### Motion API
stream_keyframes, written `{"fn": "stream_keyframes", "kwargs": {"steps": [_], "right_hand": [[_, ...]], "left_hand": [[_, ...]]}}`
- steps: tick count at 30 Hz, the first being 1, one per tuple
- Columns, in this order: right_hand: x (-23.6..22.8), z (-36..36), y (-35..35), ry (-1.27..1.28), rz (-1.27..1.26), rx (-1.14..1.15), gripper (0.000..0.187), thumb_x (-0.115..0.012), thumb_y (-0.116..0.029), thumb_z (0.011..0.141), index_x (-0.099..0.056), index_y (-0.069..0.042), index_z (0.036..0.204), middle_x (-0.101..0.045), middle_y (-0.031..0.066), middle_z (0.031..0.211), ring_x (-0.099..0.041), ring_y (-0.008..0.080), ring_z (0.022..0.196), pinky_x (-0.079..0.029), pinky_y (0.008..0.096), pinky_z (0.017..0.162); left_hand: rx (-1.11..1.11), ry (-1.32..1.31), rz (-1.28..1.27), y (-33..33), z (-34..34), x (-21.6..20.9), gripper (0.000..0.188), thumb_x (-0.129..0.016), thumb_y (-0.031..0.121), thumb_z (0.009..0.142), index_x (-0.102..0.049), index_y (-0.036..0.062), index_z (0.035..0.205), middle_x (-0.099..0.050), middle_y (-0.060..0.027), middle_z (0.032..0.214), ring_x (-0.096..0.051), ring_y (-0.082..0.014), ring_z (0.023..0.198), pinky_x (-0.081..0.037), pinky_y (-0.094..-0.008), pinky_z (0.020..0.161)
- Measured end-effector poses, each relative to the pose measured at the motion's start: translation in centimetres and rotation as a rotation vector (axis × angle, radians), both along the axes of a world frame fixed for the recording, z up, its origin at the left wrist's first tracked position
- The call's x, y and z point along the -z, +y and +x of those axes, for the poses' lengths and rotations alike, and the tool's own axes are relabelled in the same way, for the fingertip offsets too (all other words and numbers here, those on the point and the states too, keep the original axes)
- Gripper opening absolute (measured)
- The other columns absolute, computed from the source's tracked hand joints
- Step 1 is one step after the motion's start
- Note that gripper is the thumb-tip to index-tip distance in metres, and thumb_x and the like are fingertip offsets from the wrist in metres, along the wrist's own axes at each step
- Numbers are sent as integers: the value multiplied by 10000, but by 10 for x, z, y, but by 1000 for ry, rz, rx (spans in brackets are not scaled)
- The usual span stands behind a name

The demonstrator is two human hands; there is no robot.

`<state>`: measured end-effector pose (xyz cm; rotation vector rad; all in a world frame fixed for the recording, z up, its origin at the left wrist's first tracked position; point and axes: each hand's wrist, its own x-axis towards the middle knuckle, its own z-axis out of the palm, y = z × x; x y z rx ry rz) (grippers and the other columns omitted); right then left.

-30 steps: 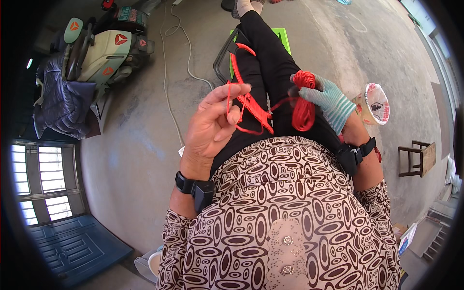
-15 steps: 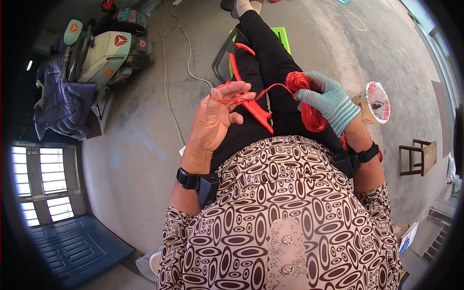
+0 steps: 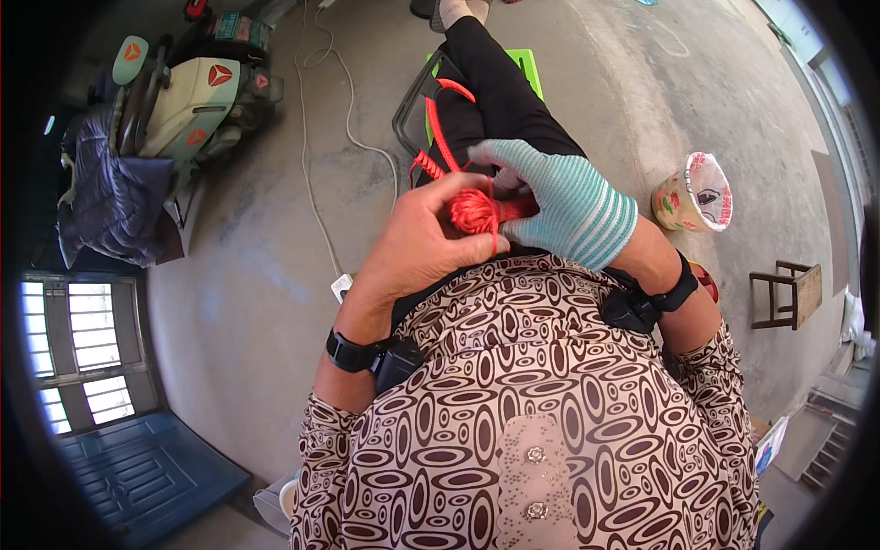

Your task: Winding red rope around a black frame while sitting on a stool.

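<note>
Bare left hand [image 3: 412, 227]: fingers gripped one end of glossy red cord bundle [image 3: 473, 214]; striped teal-gloved right hand [image 3: 576, 202] clasped other end, likely keeping coils together.

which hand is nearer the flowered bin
Right. The gloved right hand is left of the flowered bin in the picture; the bare left hand is farther left, at the red cord bundle.

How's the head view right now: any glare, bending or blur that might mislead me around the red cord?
Head view: the window washes out to white; the blue panel bends toward the blackened rim; the glove stripes on the right hand read clearly; the red cord bundle is vivid, though some strands merge.
</note>
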<state>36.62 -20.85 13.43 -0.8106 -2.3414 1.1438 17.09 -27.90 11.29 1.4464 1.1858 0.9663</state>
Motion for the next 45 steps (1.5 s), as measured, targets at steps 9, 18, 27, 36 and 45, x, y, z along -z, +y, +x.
{"fn": "stream_keyframes", "kwargs": {"steps": [9, 18, 27, 36, 45], "right_hand": [[9, -2, 1, 139, 163, -101, 282, -757, -163, 723, -642, -49, 953, -625, 108, 762, -634, 259, 718, -507, 335, 646], [29, 11, 4, -44, -237, -38, 258, -723, -259, 817, -671, -13, 870, -643, 74, 767, -596, 113, 696, -480, 273, 609], [2, -29, 9, 271, 113, 262, 451, -744, -233, 775, -594, 7, 1127, -676, 135, 985, -656, 189, 786, -525, 294, 712], [4, -5, 24, 481, -553, 222, 439, -673, -259, 860, -545, 52, 1142, -649, 46, 837, -643, 181, 749, -508, 302, 725], [29, 124, 57, 1360, -1007, 169, 302, -497, -173, 987, -486, 45, 1196, -457, 2, 792, -470, 93, 661, -432, 263, 677]], "left_hand": [[-31, -177, -199, -2, -7, 8, 258, -718, 119, 832, -613, -4, 1033, -646, -26, 788, -563, -46, 563, -455, -191, 491], [-419, -514, -111, -9, -34, 12, 197, -616, 217, 926, -581, 28, 970, -652, -63, 760, -545, -63, 477, -372, -171, 383], [-351, -308, -4, -12, -36, -2, 186, -663, 128, 888, -587, 7, 1008, -657, -45, 787, -516, -20, 533, -431, -172, 442], [-358, -449, -26, -17, -38, 13, 256, -640, 152, 905, -559, -6, 1090, -658, -82, 862, -573, -60, 577, -472, -190, 480], [-426, -328, -158, -42, -86, 47, 221, -583, 194, 935, -591, 21, 1071, -639, -57, 799, -552, -57, 551, -461, -185, 496]]}}
